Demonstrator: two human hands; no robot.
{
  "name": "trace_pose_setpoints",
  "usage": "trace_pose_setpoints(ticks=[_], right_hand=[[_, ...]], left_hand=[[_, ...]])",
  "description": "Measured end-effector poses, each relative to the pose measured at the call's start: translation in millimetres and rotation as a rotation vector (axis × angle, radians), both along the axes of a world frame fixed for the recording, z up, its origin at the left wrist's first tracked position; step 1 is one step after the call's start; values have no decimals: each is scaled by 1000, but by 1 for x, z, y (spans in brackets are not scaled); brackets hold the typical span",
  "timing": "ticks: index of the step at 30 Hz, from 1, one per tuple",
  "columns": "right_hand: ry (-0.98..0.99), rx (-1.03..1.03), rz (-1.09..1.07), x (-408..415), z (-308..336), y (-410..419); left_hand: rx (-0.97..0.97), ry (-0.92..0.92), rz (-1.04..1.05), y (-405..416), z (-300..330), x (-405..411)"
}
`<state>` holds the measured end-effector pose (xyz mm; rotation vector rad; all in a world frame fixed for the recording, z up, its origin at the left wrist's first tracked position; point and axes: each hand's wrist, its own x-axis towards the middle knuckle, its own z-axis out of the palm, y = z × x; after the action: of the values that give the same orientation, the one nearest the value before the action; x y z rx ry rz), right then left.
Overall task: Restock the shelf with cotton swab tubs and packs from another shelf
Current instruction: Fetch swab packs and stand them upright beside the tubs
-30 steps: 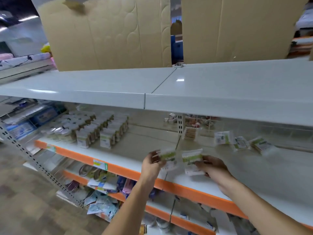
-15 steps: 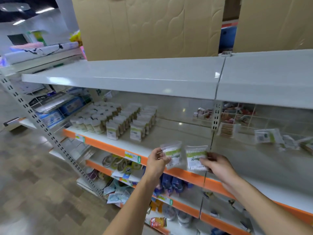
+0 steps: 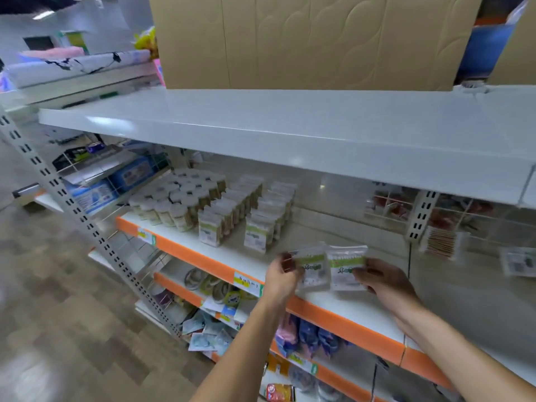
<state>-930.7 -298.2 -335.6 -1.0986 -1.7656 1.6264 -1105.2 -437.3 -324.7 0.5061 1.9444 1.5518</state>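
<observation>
The left hand (image 3: 280,278) pinches one flat cotton swab pack (image 3: 312,269) by its left edge, fingers (image 3: 285,261) clamped on the plastic, and the right hand (image 3: 383,282) grips a second pack (image 3: 346,268) by its lower right corner in the same way. The two packs sit side by side between the hands, upright with their green labels facing the camera, held just above the front part of the shelf (image 3: 342,304) with the orange edge. Beyond the left fingers and further left stand two rows of boxed swabs (image 3: 255,236), and past those a cluster of round tubs (image 3: 179,204) with white lids; the stretch of shelf straight beyond the fingers is bare. To the right of the right fingers, past the upright post (image 3: 420,213), a few loose packs (image 3: 519,264) lie on the neighbouring shelf, blurred. The step in hand looks like the carry: two packs brought over to the stocked shelf and not yet set down. The next move likely calls for standing or laying them on the bare patch just right of the boxed rows, lined up with the fronts of those rows, then letting go one hand at a time. Being thin and light, the packs may tip or slide if released while upright, so leaning them against the nearest row would probably help.
</observation>
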Motion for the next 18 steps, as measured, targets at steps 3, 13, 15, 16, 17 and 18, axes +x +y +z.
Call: trace_pose_setpoints(ticks=[3, 13, 15, 16, 17, 18], right_hand=[[-52, 44, -11, -7, 4, 10], [-34, 92, -33, -18, 15, 24], [-21, 72, -70, -19, 12, 23], [-10, 66, -89, -20, 11, 22], [-2, 62, -107, -21, 10, 21], [3, 60, -120, -22, 8, 21]], left_hand=[[-14, 11, 1, 20, 3, -13], [-21, 95, -80, 89, -2, -48], [15, 108, -91, 99, -7, -53], [35, 116, -104, 105, -9, -55], [56, 114, -116, 112, -11, -57], [73, 113, -125, 118, -13, -60]])
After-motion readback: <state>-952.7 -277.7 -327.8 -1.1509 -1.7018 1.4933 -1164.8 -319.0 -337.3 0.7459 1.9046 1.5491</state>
